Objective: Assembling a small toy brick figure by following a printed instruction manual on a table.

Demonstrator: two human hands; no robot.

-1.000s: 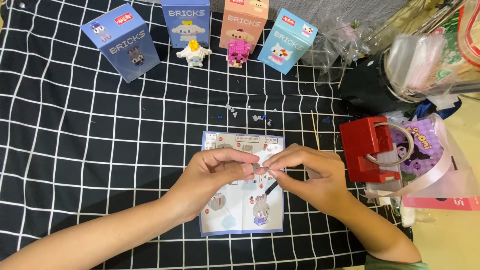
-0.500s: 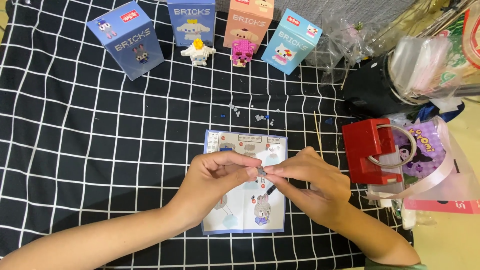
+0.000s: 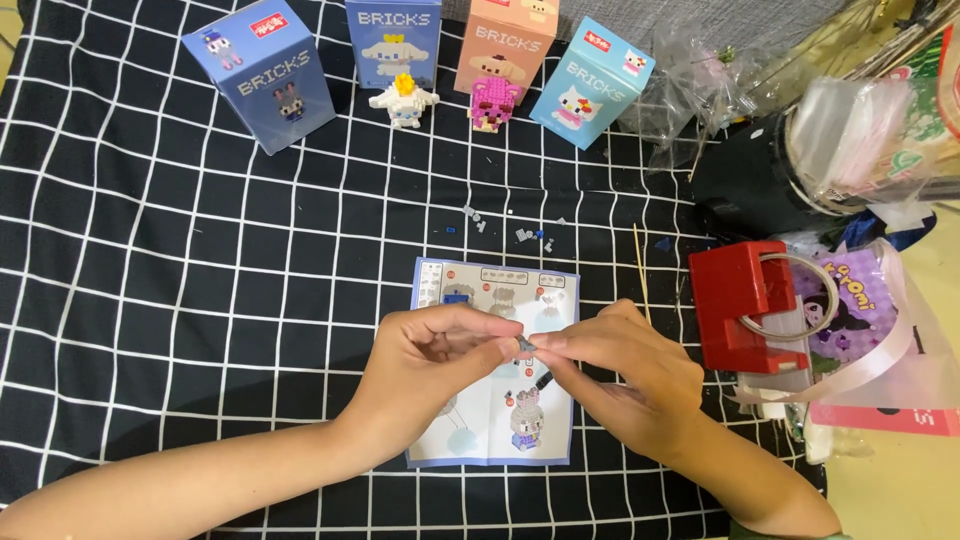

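Observation:
My left hand (image 3: pixel 430 365) and my right hand (image 3: pixel 615 365) meet fingertip to fingertip over a folded instruction sheet (image 3: pixel 495 440). Between the fingertips sits a tiny grey brick piece (image 3: pixel 524 345), pinched from both sides. A thin dark stick (image 3: pixel 543 380) pokes out under my right hand's fingers. Several loose small bricks (image 3: pixel 525 235) lie on the cloth just beyond the sheet.
A black cloth with a white grid (image 3: pixel 150 260) covers the table. Four brick boxes (image 3: pixel 260 85) stand at the back with a white figure (image 3: pixel 403 100) and a pink figure (image 3: pixel 492 103). A red block with a ring (image 3: pixel 745 300), plastic bags (image 3: pixel 860 130) and a purple pouch (image 3: pixel 860 300) crowd the right.
Both hands have slid slightly down the sheet toward me and kept pinching the small piece together. The view has shifted a little.

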